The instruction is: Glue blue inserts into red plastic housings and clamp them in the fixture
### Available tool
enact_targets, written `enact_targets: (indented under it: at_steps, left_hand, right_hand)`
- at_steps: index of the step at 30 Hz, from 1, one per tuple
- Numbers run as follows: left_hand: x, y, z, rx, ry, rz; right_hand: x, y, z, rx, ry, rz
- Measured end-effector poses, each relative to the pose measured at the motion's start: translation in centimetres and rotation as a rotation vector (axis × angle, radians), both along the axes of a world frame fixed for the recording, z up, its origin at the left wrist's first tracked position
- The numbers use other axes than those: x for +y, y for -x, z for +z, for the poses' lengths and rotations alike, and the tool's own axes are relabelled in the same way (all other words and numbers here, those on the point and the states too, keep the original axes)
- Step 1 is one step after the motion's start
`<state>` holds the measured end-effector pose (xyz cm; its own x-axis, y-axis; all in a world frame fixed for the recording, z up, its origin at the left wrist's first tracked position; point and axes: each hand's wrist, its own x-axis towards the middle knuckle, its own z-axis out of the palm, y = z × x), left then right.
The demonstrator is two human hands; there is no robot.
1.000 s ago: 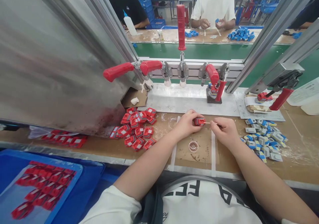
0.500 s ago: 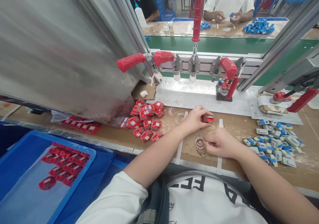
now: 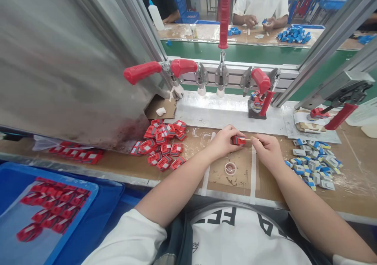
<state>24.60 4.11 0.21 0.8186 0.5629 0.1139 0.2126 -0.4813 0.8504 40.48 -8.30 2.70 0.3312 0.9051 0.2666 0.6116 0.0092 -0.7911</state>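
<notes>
My left hand point(image 3: 226, 141) is closed on a small red plastic part point(image 3: 239, 140), holding it above the bench with its hollow side showing. Pinched in my right hand point(image 3: 267, 149) is a thin pale stick point(image 3: 249, 139), whose tip reaches to the red part. Just below both hands sits a small round clear dish point(image 3: 230, 168) on a piece of cardboard; a little of something dark seems to be in it. A pile of similar red parts point(image 3: 165, 139) lies left of my left hand. Right of my right hand is a pile of grey, blue and yellow parts point(image 3: 315, 162).
Toggle clamps with red handles point(image 3: 224, 17) line the metal frame behind the bench. One clamp presses on a stack of parts point(image 3: 257, 100). A blue tray point(image 3: 96, 190) with rows of red pieces stands lower left. Across the green strip point(image 3: 200, 48), a co-worker's hands point(image 3: 272, 23) handle blue parts.
My right hand has moved up from the dish, bringing the stick to the red part. My left hand still holds that part. The whole view has shifted slightly.
</notes>
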Motion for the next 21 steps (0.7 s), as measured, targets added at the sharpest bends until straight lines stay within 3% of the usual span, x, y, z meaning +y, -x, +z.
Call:
enact_targets:
  at_steps: [13, 21]
  left_hand:
    - [0.0, -0.06, -0.19, -0.016, -0.028, -0.003]
    - [-0.05, 0.0, 0.02, -0.004, -0.031, -0.009]
  right_hand:
    - [0.25, 0.19, -0.43, 0.017, 0.085, 0.07]
    - [0.21, -0.02, -0.17, 0.027, 0.087, 0.038]
